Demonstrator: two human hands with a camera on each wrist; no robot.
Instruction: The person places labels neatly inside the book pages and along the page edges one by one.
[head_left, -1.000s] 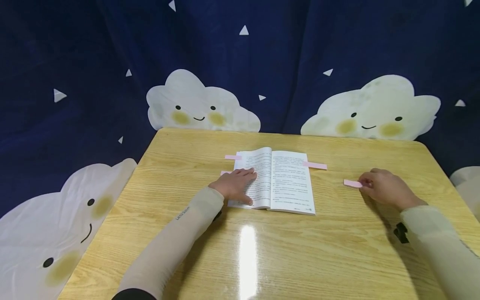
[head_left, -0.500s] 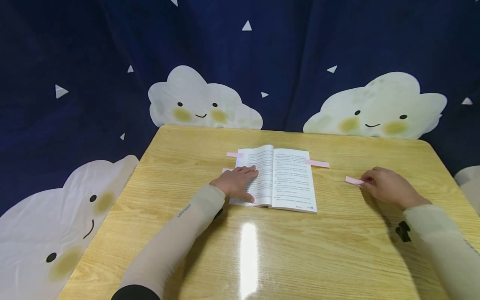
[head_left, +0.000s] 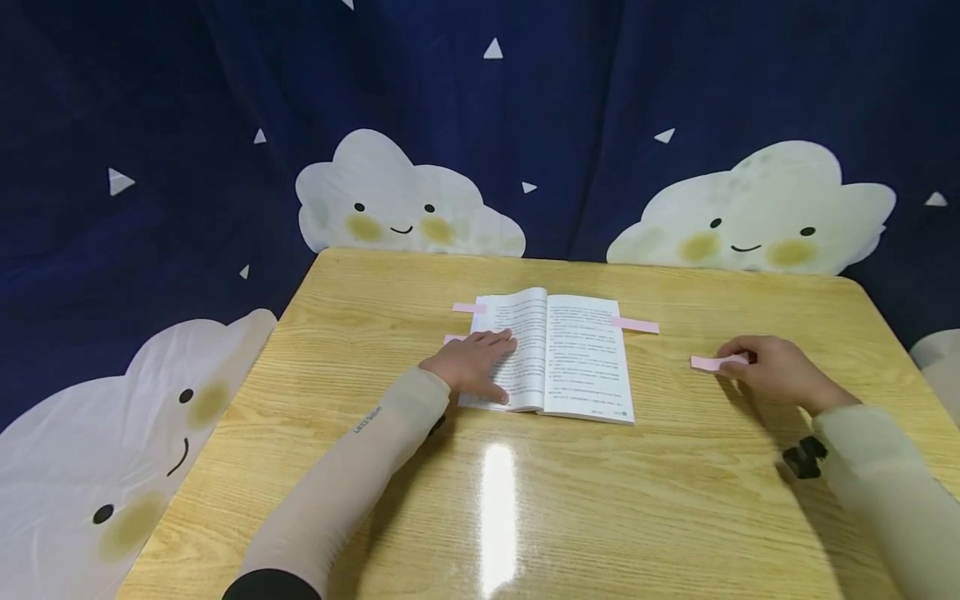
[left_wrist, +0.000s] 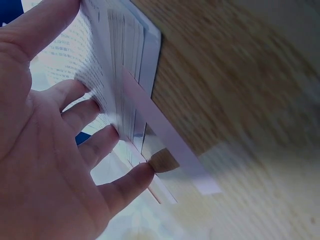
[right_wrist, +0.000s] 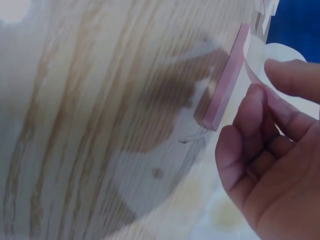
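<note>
An open book [head_left: 587, 358] lies on the table, its printed pages facing up. My left hand [head_left: 468, 365] rests on its left page with fingers spread, and in the left wrist view the fingers lie along the page near its outer edge. To the right of the book is a thin pad of pink sticky notes [right_wrist: 224, 90] on the table. My right hand [head_left: 783, 372] pinches the free end of the pad's top sticky note [right_wrist: 251, 70] between thumb and finger. That note bends up from the pad, its far end still against it.
Pink sticky notes stick out of the book: one at the right edge [head_left: 637, 325], one at the upper left [head_left: 465, 308], another [left_wrist: 175, 140] near my left hand. The wooden table [head_left: 637, 517] meets a dark blue cloud-print curtain [head_left: 570, 125] behind.
My right hand has turned slightly and lifted the near end of the top sticky note, which now shows between its fingers. The left hand stays on the page.
</note>
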